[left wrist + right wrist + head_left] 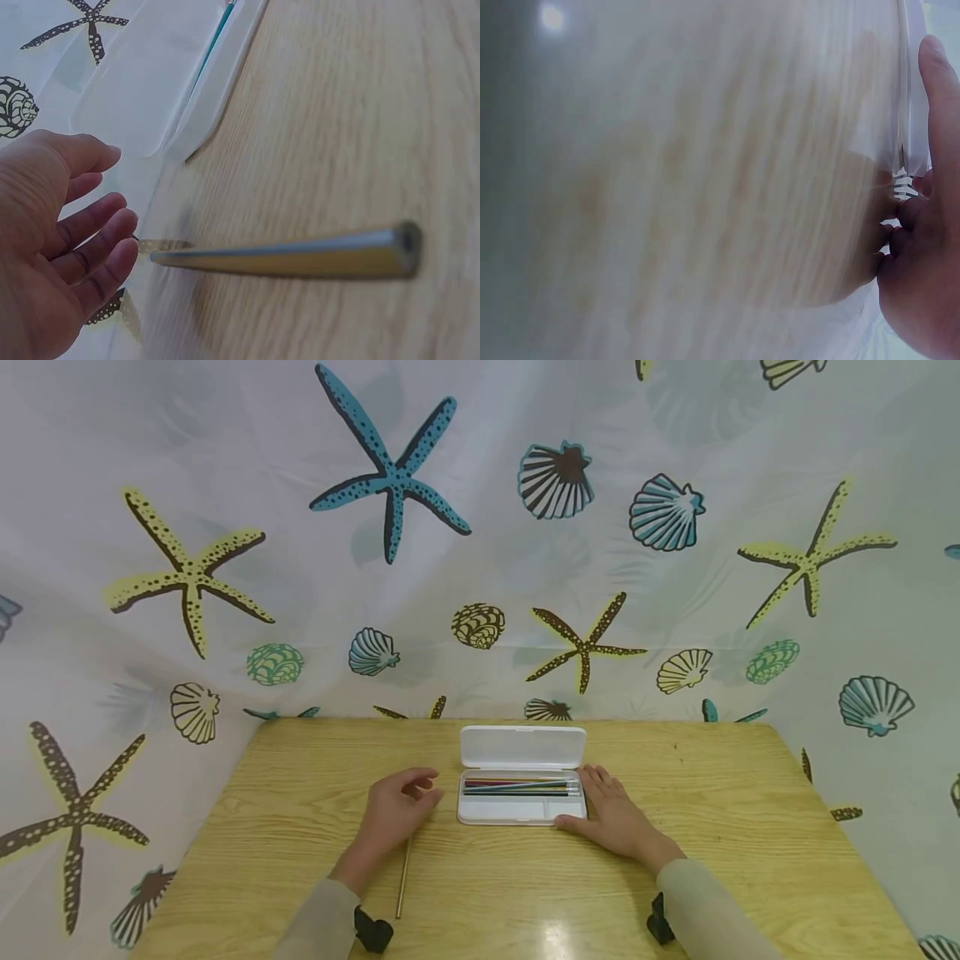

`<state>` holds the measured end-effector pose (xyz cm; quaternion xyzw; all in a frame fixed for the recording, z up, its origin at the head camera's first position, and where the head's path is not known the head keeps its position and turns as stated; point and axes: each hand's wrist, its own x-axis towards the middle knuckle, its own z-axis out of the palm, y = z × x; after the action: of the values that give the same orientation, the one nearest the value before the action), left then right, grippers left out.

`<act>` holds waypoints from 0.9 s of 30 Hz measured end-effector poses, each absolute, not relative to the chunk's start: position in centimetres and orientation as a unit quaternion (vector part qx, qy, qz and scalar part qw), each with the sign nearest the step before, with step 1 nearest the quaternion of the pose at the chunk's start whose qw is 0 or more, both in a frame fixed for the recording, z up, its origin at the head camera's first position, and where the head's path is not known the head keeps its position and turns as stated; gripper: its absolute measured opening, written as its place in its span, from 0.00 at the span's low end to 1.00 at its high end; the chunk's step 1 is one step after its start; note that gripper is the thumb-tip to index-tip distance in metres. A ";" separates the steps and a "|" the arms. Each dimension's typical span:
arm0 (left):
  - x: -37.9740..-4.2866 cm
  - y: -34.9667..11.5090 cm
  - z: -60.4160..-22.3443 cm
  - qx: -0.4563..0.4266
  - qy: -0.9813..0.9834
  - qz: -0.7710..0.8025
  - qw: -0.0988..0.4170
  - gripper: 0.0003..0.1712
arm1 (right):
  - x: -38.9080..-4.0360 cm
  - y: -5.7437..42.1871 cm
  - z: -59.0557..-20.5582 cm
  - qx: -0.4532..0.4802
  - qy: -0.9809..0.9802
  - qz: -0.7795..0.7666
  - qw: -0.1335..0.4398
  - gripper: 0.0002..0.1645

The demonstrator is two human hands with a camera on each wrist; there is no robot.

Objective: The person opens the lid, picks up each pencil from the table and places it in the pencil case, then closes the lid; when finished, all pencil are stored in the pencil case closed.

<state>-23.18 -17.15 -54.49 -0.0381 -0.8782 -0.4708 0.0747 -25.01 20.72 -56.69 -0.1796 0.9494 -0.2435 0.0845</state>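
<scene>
A white pencil case (498,811) lies lid up on the wooden table, with several coloured pencils (517,787) in its back compartment. My right hand (617,817) rests at its right end. The thumb touches the front corner and the other fingers lie along the right side. To the left of the case, my left hand (397,810) hovers with loosely bent fingers and nothing held. A gold pencil (403,881) lies on the table below that hand. In the left wrist view the gold pencil (300,255) points away from the camera, its far end near the fingertips.
The open lid (522,747) leans back behind the case. A cloth (480,568) printed with starfish and shells hangs behind and beside the wooden table (712,777). Wrist cameras (372,930) sit at both sleeves.
</scene>
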 end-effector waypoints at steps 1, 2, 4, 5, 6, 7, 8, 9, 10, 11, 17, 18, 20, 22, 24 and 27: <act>-23.0 -17.3 -54.5 -0.035 -0.880 -0.468 0.075 0.18 | -25.0 20.7 -56.7 -0.181 0.949 -0.245 0.083 0.68; -22.9 -17.5 -54.5 -0.034 -0.881 -0.467 0.076 0.18 | -25.0 20.7 -56.8 -0.183 0.948 -0.247 0.082 0.68; -22.6 -17.9 -54.7 -0.032 -0.883 -0.461 0.079 0.18 | -24.9 20.7 -56.8 -0.184 0.948 -0.248 0.082 0.68; -22.5 -18.1 -54.7 -0.031 -0.885 -0.457 0.081 0.18 | -24.8 20.7 -56.7 -0.184 0.947 -0.249 0.083 0.68; -22.4 -18.2 -54.8 -0.029 -0.887 -0.454 0.082 0.18 | -24.8 20.7 -56.7 -0.183 0.947 -0.250 0.084 0.68; -22.3 -18.4 -54.8 -0.026 -0.888 -0.452 0.080 0.18 | -24.8 20.7 -56.7 -0.182 0.947 -0.250 0.086 0.68; -22.1 -18.5 -54.8 -0.024 -0.889 -0.450 0.079 0.18 | -24.8 20.7 -56.6 -0.181 0.947 -0.250 0.087 0.68; -22.0 -18.6 -54.8 -0.020 -0.891 -0.447 0.075 0.18 | -24.8 20.7 -56.6 -0.181 0.947 -0.250 0.089 0.68; -21.9 -18.7 -54.8 -0.017 -0.892 -0.445 0.071 0.18 | -24.8 20.7 -56.5 -0.180 0.947 -0.250 0.089 0.67; -21.8 -18.8 -54.8 -0.015 -0.894 -0.443 0.068 0.19 | -24.8 20.7 -56.5 -0.179 0.947 -0.249 0.090 0.67; -21.3 -19.5 -55.4 -0.023 -0.897 -0.437 0.066 0.17 | -24.8 20.7 -56.4 -0.177 0.948 -0.246 0.093 0.68; -21.3 -19.6 -55.6 -0.024 -0.896 -0.439 0.066 0.17 | -24.8 20.7 -56.4 -0.178 0.948 -0.247 0.092 0.68; -21.2 -19.8 -55.8 -0.024 -0.895 -0.441 0.067 0.17 | -24.8 20.7 -56.4 -0.178 0.948 -0.248 0.092 0.67; -21.1 -19.9 -55.9 -0.025 -0.895 -0.440 0.067 0.18 | -24.8 20.7 -56.3 -0.179 0.947 -0.249 0.092 0.67; -21.1 -19.9 -56.0 -0.026 -0.896 -0.438 0.067 0.19 | -24.7 20.7 -56.3 -0.180 0.947 -0.250 0.088 0.67; -21.2 -20.0 -56.2 -0.023 -0.900 -0.430 0.064 0.21 | -24.8 20.7 -56.4 -0.179 0.949 -0.245 0.089 0.67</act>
<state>-21.23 -19.95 -56.16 -0.0233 -0.9001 -0.4304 0.0641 -24.82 20.72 -56.37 -0.1790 0.9487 -0.2449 0.0894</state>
